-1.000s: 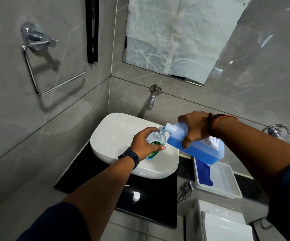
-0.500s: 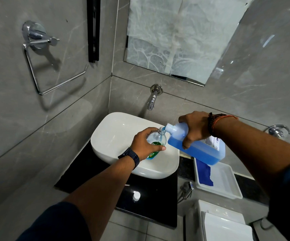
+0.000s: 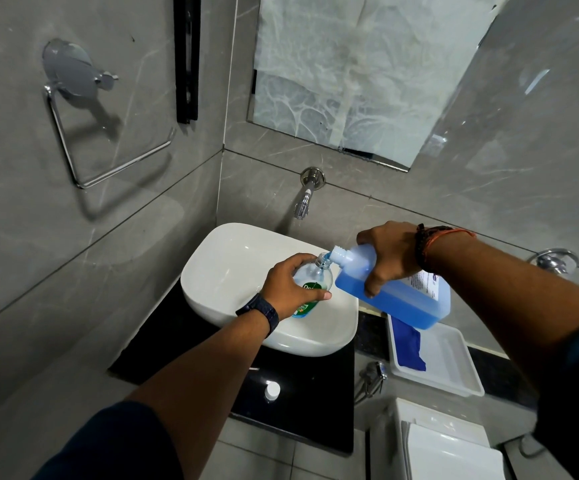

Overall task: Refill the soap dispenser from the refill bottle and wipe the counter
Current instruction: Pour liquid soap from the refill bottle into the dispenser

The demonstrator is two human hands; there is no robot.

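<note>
Over the white basin point(image 3: 232, 271), my left hand point(image 3: 290, 285) grips a clear soap dispenser bottle point(image 3: 314, 280) with a green label, its neck open and its top off. My right hand point(image 3: 390, 256) holds the blue refill bottle point(image 3: 402, 296) tipped on its side, its white spout touching the dispenser's mouth. Blue liquid shows at the dispenser's neck. A blue cloth point(image 3: 407, 348) lies in a white tray point(image 3: 454, 372) to the right. A small white cap point(image 3: 272, 390) sits on the black counter point(image 3: 312, 400) in front of the basin.
A wall tap point(image 3: 305, 197) juts out above the basin. On the left wall hangs a chrome towel ring point(image 3: 83, 126). A mirror point(image 3: 367, 74) is covered with paper. A white toilet cistern point(image 3: 447, 445) stands at the lower right, with a chrome valve point(image 3: 373, 375) beside it.
The refill bottle's spout has risen slightly at the dispenser's mouth. Both hands stay almost where they were.
</note>
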